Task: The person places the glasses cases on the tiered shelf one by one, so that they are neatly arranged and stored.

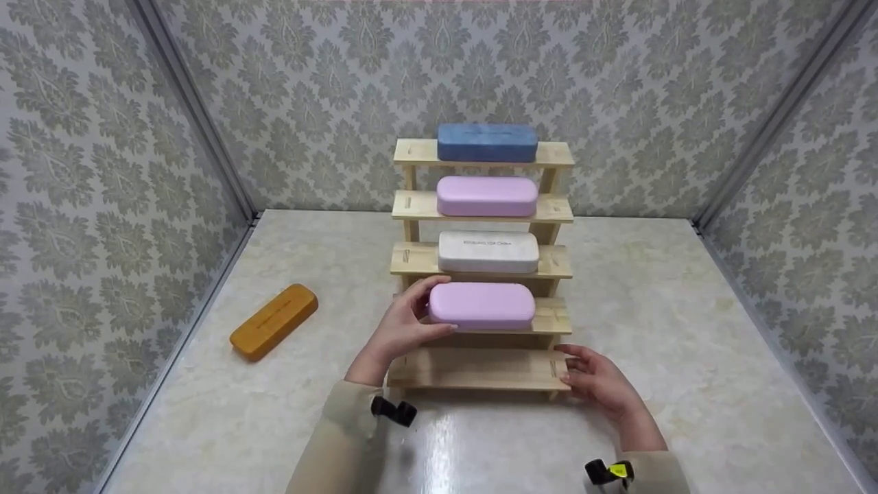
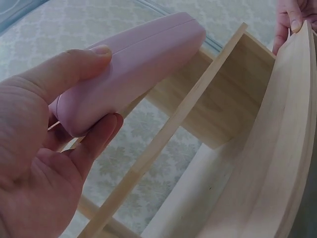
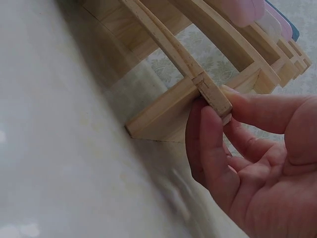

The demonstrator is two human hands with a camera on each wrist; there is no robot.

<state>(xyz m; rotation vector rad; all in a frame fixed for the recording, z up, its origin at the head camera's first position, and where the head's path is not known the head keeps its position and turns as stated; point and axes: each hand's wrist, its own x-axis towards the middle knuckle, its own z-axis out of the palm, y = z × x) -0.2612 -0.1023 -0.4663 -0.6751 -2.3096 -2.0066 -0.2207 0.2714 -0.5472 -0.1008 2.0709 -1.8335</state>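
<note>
A pink-lilac glasses case is pinched at its left end by my left hand, thumb on the front and fingers behind. In the left wrist view the case appears tilted, over a shelf of the wooden stepped rack; whether it touches that shelf I cannot tell. My right hand grips the right end of the rack's lowest shelf. Seen from the right wrist, thumb and fingers of that hand pinch the board's end.
Higher shelves hold a white case, another lilac case and a blue case on top. An orange-brown case lies at an angle on the table, left of the rack. Patterned walls enclose the table.
</note>
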